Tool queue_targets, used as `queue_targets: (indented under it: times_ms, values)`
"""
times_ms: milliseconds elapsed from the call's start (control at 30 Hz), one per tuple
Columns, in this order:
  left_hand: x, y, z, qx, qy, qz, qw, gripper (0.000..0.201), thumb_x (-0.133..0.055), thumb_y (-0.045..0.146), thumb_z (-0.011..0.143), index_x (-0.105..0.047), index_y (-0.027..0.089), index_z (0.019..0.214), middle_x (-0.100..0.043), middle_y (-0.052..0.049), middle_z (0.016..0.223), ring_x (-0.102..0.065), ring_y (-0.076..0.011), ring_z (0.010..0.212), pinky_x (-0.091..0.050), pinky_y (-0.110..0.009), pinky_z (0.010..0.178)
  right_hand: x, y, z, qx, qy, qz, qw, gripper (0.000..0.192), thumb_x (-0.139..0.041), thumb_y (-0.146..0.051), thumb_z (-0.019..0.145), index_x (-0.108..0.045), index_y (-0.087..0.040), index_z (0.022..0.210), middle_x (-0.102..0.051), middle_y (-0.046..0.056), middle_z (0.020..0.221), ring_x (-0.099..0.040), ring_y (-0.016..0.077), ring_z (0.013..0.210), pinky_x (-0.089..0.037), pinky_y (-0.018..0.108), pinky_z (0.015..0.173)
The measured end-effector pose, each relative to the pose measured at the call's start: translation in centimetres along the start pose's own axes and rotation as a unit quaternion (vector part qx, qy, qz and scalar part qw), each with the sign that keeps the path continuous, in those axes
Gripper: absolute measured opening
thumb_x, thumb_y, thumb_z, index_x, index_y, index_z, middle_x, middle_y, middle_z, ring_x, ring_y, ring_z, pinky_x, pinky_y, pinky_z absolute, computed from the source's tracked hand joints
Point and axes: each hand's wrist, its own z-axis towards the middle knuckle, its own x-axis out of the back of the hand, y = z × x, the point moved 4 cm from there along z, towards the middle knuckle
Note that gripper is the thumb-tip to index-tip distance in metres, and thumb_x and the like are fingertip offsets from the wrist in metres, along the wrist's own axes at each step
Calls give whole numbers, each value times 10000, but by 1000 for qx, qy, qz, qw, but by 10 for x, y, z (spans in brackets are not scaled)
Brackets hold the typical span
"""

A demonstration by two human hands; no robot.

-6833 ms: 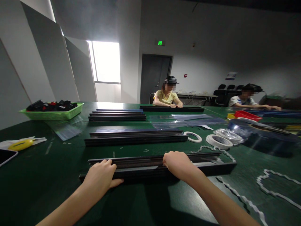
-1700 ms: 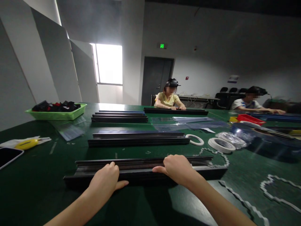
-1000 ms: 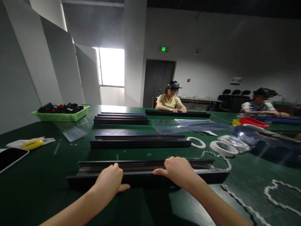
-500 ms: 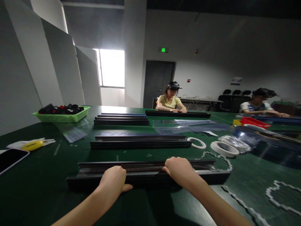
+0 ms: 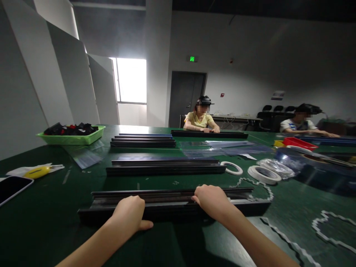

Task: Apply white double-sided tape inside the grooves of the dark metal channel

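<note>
A long black channel-shaped profile (image 5: 178, 213) lies across the table in front of me, its open side up. My left hand (image 5: 129, 211) is closed over its front wall, fingers inside and thumb sticking out along the near side. Further right, my right hand (image 5: 210, 198) is curled into a fist in the channel, with the wrist over the front wall. Its fingertips are hidden, and so is whatever they press or hold. A pale strip (image 5: 241, 201) runs along the channel right of that hand. From the right end loops a crinkled white strip (image 5: 268, 191).
Behind lie another black profile (image 5: 167, 170), stacked profiles (image 5: 143, 142), clear film (image 5: 222, 148) and white tape rolls (image 5: 264, 174). More crinkled strip (image 5: 319, 226) is at right. A phone (image 5: 13, 187), yellow tool (image 5: 37, 171) and green basket (image 5: 72, 139) sit left. Two people work beyond.
My left hand has slid slightly left along the front wall. My right hand stays at nearly the same spot on the profile. The view has shifted a little.
</note>
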Motion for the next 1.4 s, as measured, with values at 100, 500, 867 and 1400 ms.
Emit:
queue_targets:
  times_ms: [100, 500, 867, 1400]
  values:
    - [3, -8, -3, -7, 7, -14, 1000, 501, -636, 536, 634, -696, 145, 941, -695, -151, 961, -649, -333, 901, -502, -410, 771, 0, 0, 0, -6, -11, 1, 1000, 313, -483, -367, 849, -705, -164, 934, -704, 159, 921, -660, 273, 886, -474, 346, 724]
    - [2, -5, -7, -33, -15, -19, 999, 496, -638, 495, 643, -667, 90, 927, -636, -180, 1057, -628, -303, 931, -484, -346, 802, -3, 1, 2, 1, 3, 0, 1000, 301, -499, -370, 837, -709, -160, 892, -712, 141, 868, -669, 288, 832, -489, 358, 685]
    - [3, -4, -8, -33, -17, -47, 998, 573, -651, 460, 637, -619, 120, 1097, -622, -170, 1083, -610, -315, 989, -468, -368, 858, -3, 1, 0, -7, -24, 3, 1000, 346, -459, -394, 870, -698, -163, 968, -700, 159, 936, -653, 266, 915, -464, 335, 752]
    - [4, -1, -8, -39, -22, -23, 999, 583, -648, 465, 639, -614, 69, 1065, -629, -185, 1042, -618, -323, 941, -489, -389, 812, -2, 0, 0, 3, -2, -4, 1000, 306, -485, -371, 851, -702, -160, 901, -708, 145, 881, -665, 286, 851, -481, 356, 694]
